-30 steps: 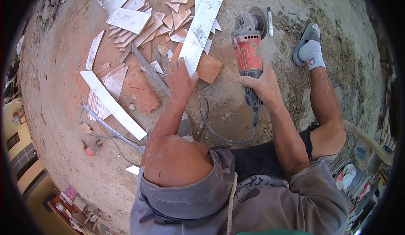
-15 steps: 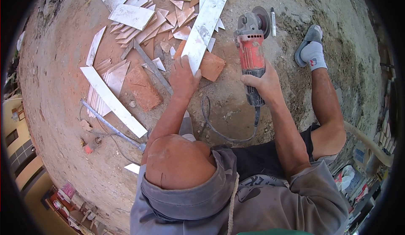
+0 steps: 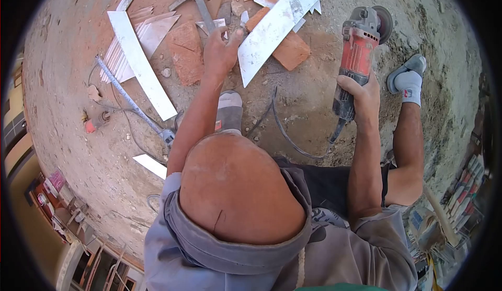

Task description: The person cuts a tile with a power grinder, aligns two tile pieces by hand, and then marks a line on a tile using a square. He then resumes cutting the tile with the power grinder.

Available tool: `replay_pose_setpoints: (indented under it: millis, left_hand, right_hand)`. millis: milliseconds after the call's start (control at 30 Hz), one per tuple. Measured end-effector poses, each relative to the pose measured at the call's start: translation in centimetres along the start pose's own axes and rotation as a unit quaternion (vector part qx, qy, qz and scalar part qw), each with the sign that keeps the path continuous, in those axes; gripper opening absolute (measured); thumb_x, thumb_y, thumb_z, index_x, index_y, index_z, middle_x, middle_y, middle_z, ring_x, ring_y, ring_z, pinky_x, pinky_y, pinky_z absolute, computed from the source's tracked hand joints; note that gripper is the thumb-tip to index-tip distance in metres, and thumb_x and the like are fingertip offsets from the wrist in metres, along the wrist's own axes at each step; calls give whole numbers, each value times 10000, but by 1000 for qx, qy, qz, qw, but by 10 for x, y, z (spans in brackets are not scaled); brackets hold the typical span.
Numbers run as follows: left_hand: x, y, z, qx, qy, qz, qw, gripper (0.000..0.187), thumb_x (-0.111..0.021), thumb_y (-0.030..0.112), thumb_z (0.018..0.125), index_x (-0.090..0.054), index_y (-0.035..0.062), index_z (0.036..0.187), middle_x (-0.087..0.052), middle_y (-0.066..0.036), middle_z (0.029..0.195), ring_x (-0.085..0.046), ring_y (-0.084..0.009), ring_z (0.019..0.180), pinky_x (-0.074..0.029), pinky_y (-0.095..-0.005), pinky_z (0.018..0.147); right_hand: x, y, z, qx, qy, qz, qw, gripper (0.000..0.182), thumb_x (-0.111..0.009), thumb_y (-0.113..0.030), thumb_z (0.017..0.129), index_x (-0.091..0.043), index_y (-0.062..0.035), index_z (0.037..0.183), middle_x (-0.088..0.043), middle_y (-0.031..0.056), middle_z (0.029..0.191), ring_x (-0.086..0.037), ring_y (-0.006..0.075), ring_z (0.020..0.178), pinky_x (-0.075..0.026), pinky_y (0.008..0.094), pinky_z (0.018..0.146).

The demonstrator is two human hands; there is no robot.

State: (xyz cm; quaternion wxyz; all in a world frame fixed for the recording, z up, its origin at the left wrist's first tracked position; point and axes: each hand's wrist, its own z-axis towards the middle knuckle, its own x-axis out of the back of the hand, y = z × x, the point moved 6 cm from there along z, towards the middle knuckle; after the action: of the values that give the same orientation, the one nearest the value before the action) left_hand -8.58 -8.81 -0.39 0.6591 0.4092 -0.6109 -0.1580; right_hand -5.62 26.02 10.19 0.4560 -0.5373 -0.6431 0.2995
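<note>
My right hand is wrapped round the body of a red and black angle grinder, its disc at the far end. My left hand lies over the lower end of a flat metal bar, thumb spread from the fingers; whether it grips the bar is hidden. Just right of that hand, a long white tile strip with a slanted end rests across an orange brick. Hand and strip look apart.
Another brick sits left of my left hand. Beyond it lie stacked tile pieces and a white strip. An extended tape measure and a small red corded object are further left. The grinder's cord loops on the dirt.
My left hand has let go of the white tile strip and moved left over the metal bar. The grinder stays in my right hand. The whole view has shifted.
</note>
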Motion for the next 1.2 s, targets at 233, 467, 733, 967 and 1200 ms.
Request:
replay_pose_setpoints:
  millis: [233,467,733,967,1200]
  left_hand:
    - [-22,-59,-50,183,-127,-166,961,633,-597,508,926,-606,-68,1190,-671,-209,1111,-646,-276,1027,-475,-363,911]
    - [-34,-63,-69,239,-180,-307,903,601,-563,469,963,-559,-42,1278,-658,-145,1142,-633,-205,1026,-482,-349,887]
    - [-44,-47,-53,195,-187,-307,913,822,-742,480,824,-469,-137,1293,-627,-255,1157,-629,-255,1064,-492,-338,914]
    - [-55,-40,-38,226,-208,-387,869,753,-785,389,812,-472,-126,1264,-641,-213,1095,-656,-205,954,-520,-297,817]
    - [-50,-30,-30,198,-163,-310,916,718,-756,428,846,-499,-123,1227,-642,-180,1059,-633,-176,882,-517,-296,772]
  right_hand:
    - [-7,-5,-2,-7,7,-9,1000,516,-783,-236,684,-583,7,1093,-630,44,846,-596,124,679,-489,270,650]
    - [-17,-10,1,23,-4,0,1000,492,-769,-206,696,-579,9,1096,-620,40,835,-595,121,664,-490,268,634]
    - [-31,-13,4,26,5,-16,1000,502,-768,-201,687,-574,0,1105,-615,35,834,-595,123,681,-488,274,649]
    - [-36,-8,9,-7,19,-52,998,547,-775,-228,645,-586,15,1097,-643,66,864,-613,145,737,-488,281,702]
    - [-34,7,9,29,41,-140,989,722,-803,-289,621,-545,21,1219,-635,91,916,-616,180,816,-496,315,779]
